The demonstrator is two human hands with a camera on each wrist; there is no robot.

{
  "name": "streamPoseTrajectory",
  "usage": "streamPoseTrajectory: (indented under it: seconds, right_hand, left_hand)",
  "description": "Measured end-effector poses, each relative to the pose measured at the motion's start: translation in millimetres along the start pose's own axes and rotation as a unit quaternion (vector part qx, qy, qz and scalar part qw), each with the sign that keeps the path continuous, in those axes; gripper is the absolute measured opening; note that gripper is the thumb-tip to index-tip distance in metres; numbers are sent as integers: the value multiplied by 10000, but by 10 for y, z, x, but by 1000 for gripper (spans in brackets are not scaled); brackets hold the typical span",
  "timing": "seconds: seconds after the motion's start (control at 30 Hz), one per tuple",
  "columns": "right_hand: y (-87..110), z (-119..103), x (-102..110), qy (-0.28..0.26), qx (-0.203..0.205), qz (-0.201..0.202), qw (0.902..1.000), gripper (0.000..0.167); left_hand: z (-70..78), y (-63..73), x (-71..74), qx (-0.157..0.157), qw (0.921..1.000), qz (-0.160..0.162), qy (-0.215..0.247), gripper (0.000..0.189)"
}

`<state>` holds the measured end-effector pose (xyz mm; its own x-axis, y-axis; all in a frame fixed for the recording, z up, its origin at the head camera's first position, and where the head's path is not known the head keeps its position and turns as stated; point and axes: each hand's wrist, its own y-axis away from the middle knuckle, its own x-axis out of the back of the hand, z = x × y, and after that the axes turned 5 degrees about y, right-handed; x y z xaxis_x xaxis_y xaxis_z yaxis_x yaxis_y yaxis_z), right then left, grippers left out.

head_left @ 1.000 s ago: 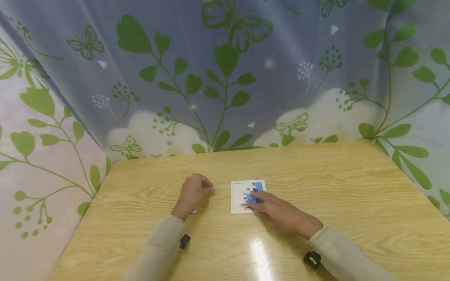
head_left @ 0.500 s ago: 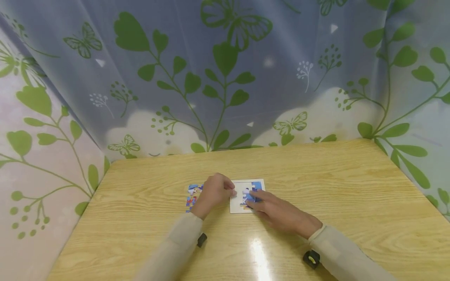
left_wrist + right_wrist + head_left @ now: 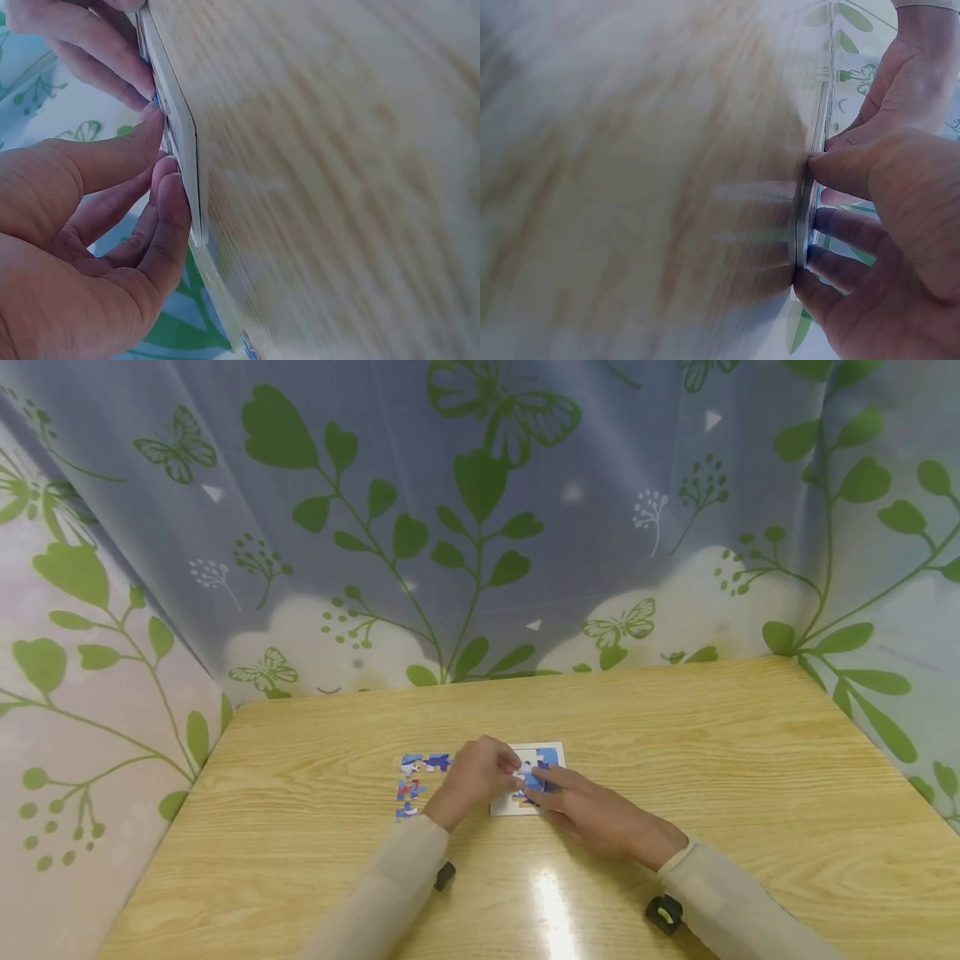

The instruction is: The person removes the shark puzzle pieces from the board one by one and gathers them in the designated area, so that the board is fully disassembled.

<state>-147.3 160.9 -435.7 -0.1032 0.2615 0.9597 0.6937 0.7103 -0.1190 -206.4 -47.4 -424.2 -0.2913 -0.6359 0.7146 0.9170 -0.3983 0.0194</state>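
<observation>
A small jigsaw puzzle in a white frame tray (image 3: 504, 811) lies flat on the table, with blue assembled pieces (image 3: 551, 756) along its right side. My left hand (image 3: 476, 781) is over the tray's left part, thumb and fingertips close together. In the left wrist view a sliver of blue puzzle piece (image 3: 156, 98) shows at the thumb tip; the fingers hide most of it. My right hand (image 3: 603, 818) rests on the tray's right side, fingers extended over the assembled pieces. In the right wrist view its thumb and fingertips touch the tray's edge (image 3: 803, 225).
Several loose puzzle pieces (image 3: 411, 789) lie on the wooden table (image 3: 300, 860) left of the tray, partly behind the left forearm. Patterned curtains (image 3: 360, 527) hang along the table's back and sides. A bright reflection shines on the wood in front.
My left hand has moved right, from beside the tray to over it, up to the assembled pieces. Loose pieces at the left have come into view. The right hand stays in place.
</observation>
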Motion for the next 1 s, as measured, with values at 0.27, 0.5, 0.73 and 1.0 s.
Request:
streamPoseTrajectory:
  seconds: [0.27, 0.5, 0.73, 1.0]
  right_hand:
    - [-15, 0, -12, 80, 19, -12, 10000, 39]
    - [5, 6, -16, 273, 205, 201, 9992, 39]
    - [71, 11, 16, 171, 262, 204, 9993, 41]
    - [90, 27, 17, 114, 144, -2, 9998, 40]
  left_hand:
    - [0, 1, -1, -16, 10000, 15, -5, 20]
    - [-20, -12, -27, 143, 9998, 8, 141, 20]
    - [-5, -5, -30, 175, 9997, 40, 173, 20]
    - [2, -8, -22, 257, 9994, 84, 230, 21]
